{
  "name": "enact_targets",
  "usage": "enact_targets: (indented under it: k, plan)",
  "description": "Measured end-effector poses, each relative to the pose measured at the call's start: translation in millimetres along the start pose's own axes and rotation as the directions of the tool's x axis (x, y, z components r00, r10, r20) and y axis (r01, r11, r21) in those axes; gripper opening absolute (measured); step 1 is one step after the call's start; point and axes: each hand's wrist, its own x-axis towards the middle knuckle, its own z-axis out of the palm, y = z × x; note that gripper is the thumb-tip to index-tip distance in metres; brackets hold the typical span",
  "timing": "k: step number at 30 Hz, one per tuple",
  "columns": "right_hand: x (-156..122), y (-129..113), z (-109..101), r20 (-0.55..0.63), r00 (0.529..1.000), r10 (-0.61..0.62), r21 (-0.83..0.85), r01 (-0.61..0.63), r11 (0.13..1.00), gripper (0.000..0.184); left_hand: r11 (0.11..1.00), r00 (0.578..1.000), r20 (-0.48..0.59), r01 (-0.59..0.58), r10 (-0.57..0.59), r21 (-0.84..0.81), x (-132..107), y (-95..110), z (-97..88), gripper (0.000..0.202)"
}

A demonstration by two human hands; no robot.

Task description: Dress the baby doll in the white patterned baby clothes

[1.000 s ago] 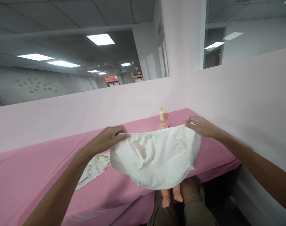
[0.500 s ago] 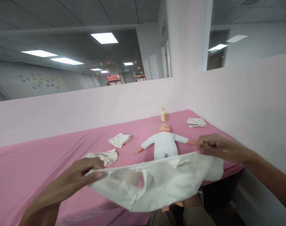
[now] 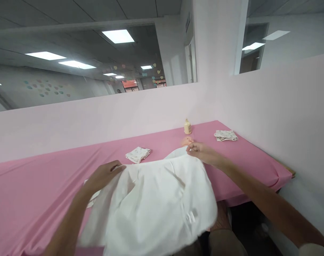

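A white cloth garment [image 3: 154, 202] hangs spread between both my hands above the pink table [image 3: 39, 188]. My left hand [image 3: 104, 174] grips its left edge, fingers closed. My right hand [image 3: 200, 151] pinches the far right edge, just in front of the baby doll's head [image 3: 187, 140]. The cloth covers the doll's body completely, so only the head shows.
A small cream bottle [image 3: 188, 126] stands near the pink wall behind the doll. A folded patterned cloth [image 3: 137, 154] lies left of the doll, another folded stack [image 3: 226, 135] at the far right. The table's right end [image 3: 284, 170] is near the wall.
Both hands dropped the garment low, baring the doll, then carried it forward. It now drapes over the doll's body, with my right hand close to the doll's head.
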Motion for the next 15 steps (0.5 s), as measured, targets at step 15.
enact_targets:
  k: [15]
  plan:
    - [86.3, 89.7, 35.6, -0.357, 0.926, 0.128, -0.334, -0.254, 0.908, 0.009, 0.946, 0.987, 0.040, -0.135, 0.154, -0.296, 25.9, 160.9, 179.3, 0.046]
